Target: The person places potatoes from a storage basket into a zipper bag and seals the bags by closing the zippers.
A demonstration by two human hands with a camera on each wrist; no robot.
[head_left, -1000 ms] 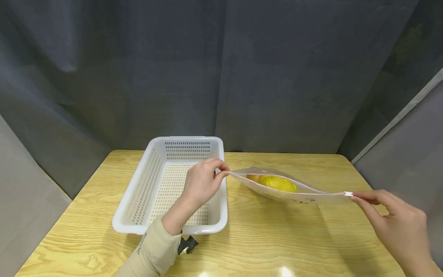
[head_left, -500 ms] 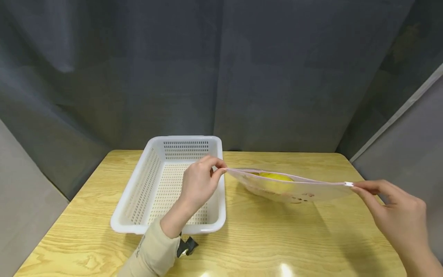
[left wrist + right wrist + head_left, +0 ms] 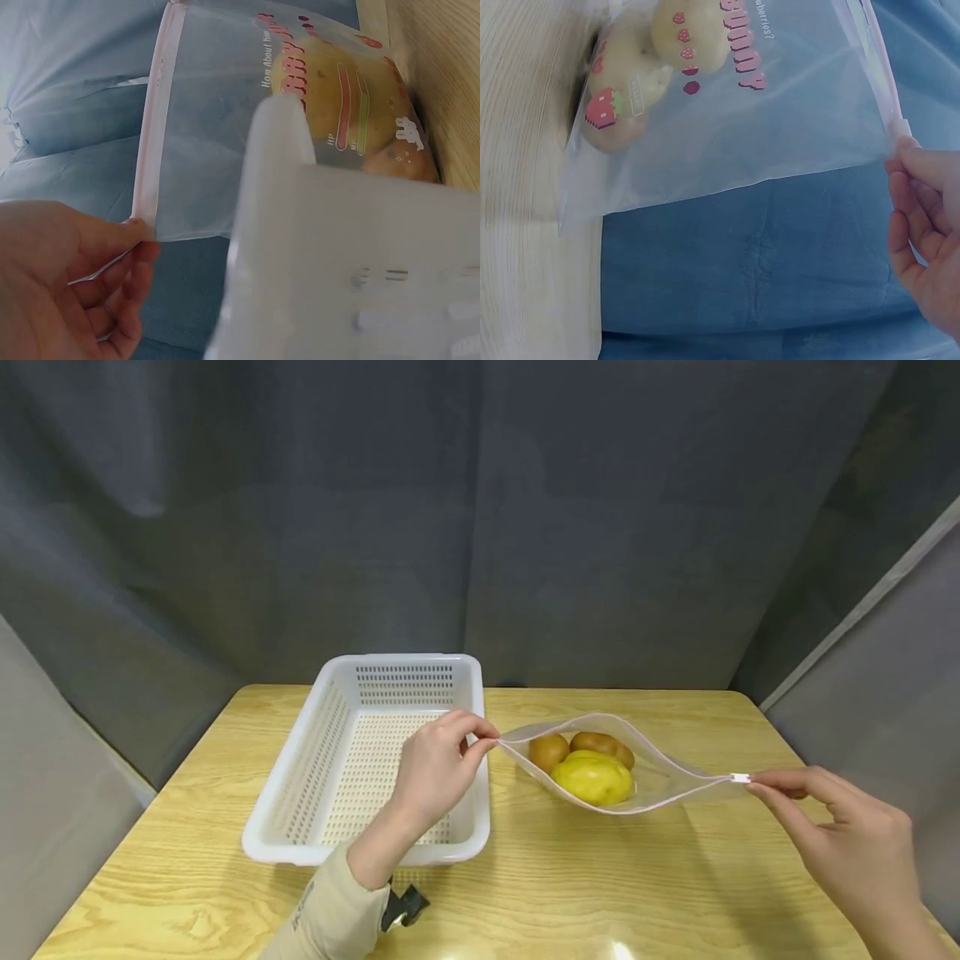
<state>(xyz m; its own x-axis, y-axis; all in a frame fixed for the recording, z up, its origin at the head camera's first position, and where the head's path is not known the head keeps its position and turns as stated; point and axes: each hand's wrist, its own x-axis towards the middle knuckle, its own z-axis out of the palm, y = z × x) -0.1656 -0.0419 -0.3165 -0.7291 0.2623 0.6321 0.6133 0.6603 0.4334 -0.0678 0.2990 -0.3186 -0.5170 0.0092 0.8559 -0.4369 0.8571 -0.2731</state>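
Between both hands stretches a translucent zip bag (image 3: 660, 789) with a pink-edged mouth, gaping wide in the head view. Inside lie a yellow potato-like item (image 3: 592, 778) and two browner ones, a round one (image 3: 548, 752) and an oblong one (image 3: 603, 747). My left hand (image 3: 442, 764) pinches the left corner of the mouth between thumb and index finger, above the basket's right rim. At the opposite corner my right hand (image 3: 847, 835) pinches the white slider (image 3: 740, 778). Red lettering and strawberry prints (image 3: 604, 109) show on the bag in the right wrist view.
A white perforated plastic basket (image 3: 281, 777) stands left of the bag, under the left forearm. Its wall (image 3: 375, 225) blocks part of the left wrist view. A black clip-like piece (image 3: 405, 906) shows beside the left sleeve. Dark curtains (image 3: 600, 527) rise behind the wooden table (image 3: 585, 893).
The bag's mouth narrowed half a second ago, then spread wide, bringing all three items into sight. My right hand has shifted slightly left with the slider; the left hand dipped a little.
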